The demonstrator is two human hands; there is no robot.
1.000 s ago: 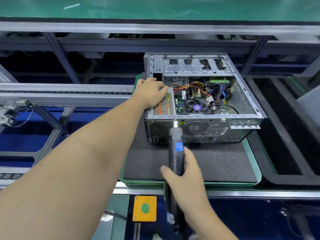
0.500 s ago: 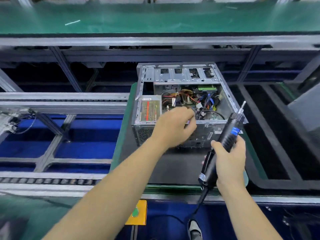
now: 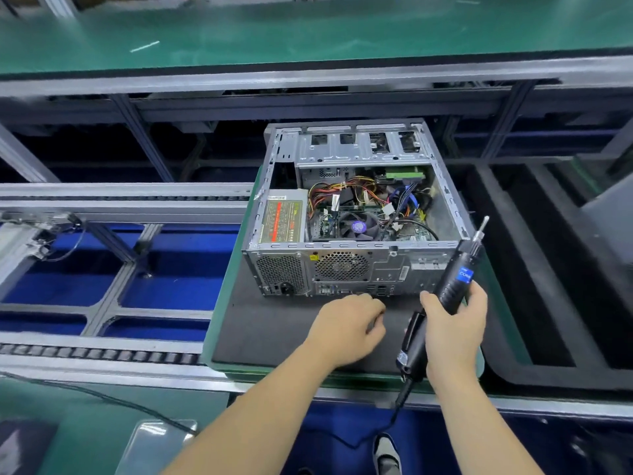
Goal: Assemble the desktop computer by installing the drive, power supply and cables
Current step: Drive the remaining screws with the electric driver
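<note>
An open grey computer case lies on its side on a black mat, rear panel toward me. The power supply sits in its left rear corner, beside coloured cables and a CPU fan. My right hand grips a black electric screwdriver, bit pointing up and right, just off the case's right rear corner. My left hand hovers over the mat in front of the rear panel, fingers curled, thumb and fingertips close together; whether they pinch anything I cannot tell.
The mat lies on a green pallet on the conveyor rails. A black foam tray stands to the right. A green bench runs along the back. The screwdriver's cord hangs below the front rail.
My left hand left the power supply, passed over the case's rear and dropped to the mat. My right hand swung the screwdriver off the rear panel to the right, bit upward.
</note>
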